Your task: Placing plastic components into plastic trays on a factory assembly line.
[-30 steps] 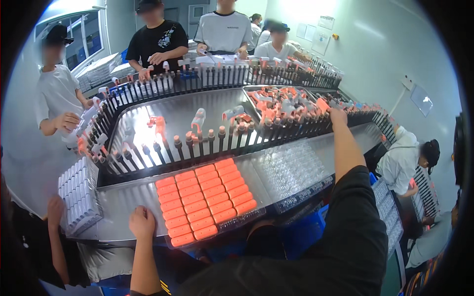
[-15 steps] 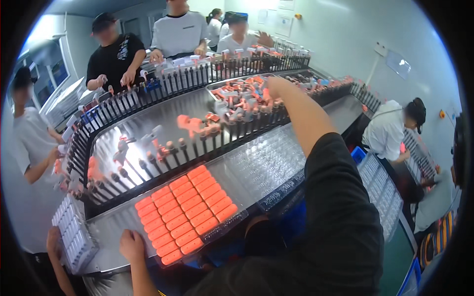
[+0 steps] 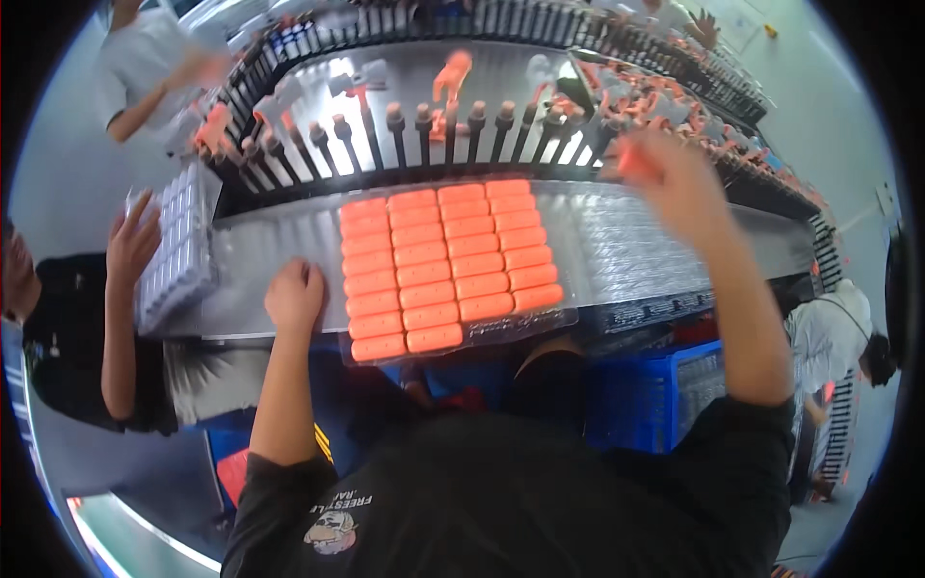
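Note:
My left hand (image 3: 295, 297) rests on the metal bench near its front edge, fingers curled in and nothing seen in them. Right of it lies a clear plastic tray (image 3: 520, 326) filled with rows of orange rounded plastic pieces (image 3: 449, 248); two spots at its near right corner hold none. Blurred by motion, my right hand (image 3: 686, 188) is raised over the right part of the bench, closed on an orange plastic piece (image 3: 640, 162) whose shape is smeared. Beneath that hand lie stacked clear trays (image 3: 631, 250).
Black upright pegs (image 3: 395, 135), some carrying orange and grey parts, line the bench's far side. A heap of such parts (image 3: 665, 101) lies at the far right. A co-worker's hand (image 3: 133, 241) touches a tray stack (image 3: 178, 241) at left. A blue crate (image 3: 631, 395) stands below.
My view has swung to the right and down. My right hand has drawn back from the heap of parts toward me with an orange piece in it. My left hand stays on the bench.

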`<action>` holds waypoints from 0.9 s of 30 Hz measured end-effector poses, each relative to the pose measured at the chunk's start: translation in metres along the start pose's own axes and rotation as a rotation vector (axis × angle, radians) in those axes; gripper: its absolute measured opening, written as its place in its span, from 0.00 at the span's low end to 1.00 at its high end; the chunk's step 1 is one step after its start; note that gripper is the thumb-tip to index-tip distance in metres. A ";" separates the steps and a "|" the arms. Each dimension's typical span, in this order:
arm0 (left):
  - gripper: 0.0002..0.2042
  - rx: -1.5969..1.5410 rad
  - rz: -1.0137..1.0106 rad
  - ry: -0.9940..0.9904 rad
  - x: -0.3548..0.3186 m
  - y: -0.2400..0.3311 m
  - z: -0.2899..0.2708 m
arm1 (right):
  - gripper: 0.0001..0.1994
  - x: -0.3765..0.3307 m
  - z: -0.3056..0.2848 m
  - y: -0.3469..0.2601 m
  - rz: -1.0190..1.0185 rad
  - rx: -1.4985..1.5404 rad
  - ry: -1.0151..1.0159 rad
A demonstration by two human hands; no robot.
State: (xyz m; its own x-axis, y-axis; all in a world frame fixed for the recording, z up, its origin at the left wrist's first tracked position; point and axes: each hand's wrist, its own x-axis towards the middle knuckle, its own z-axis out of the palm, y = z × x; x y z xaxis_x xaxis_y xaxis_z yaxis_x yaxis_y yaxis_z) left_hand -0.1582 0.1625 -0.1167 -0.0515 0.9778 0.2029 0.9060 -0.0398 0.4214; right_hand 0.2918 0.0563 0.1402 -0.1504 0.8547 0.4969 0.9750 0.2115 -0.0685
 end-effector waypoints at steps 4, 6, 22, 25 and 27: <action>0.13 -0.143 -0.048 -0.044 0.000 -0.011 0.000 | 0.16 -0.077 0.058 -0.113 -0.138 0.120 -0.412; 0.13 -0.105 -0.010 -0.029 -0.002 -0.014 0.002 | 0.18 -0.096 0.084 -0.132 -0.063 0.223 -0.493; 0.12 -0.152 0.024 0.004 -0.002 -0.020 0.007 | 0.17 -0.141 0.089 -0.092 0.335 -0.010 0.021; 0.12 -0.132 0.025 0.003 -0.002 -0.021 0.008 | 0.25 -0.165 0.087 -0.069 0.486 -0.302 -0.027; 0.12 -0.170 0.019 0.006 -0.003 -0.016 0.007 | 0.29 -0.180 0.085 -0.051 0.539 -0.348 -0.083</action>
State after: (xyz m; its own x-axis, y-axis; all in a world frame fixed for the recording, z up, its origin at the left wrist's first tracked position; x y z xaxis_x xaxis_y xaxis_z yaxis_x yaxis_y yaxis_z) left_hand -0.1697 0.1614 -0.1306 -0.0381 0.9753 0.2176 0.8227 -0.0930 0.5608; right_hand 0.2557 -0.0678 -0.0190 0.3767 0.8346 0.4019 0.9112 -0.4120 0.0016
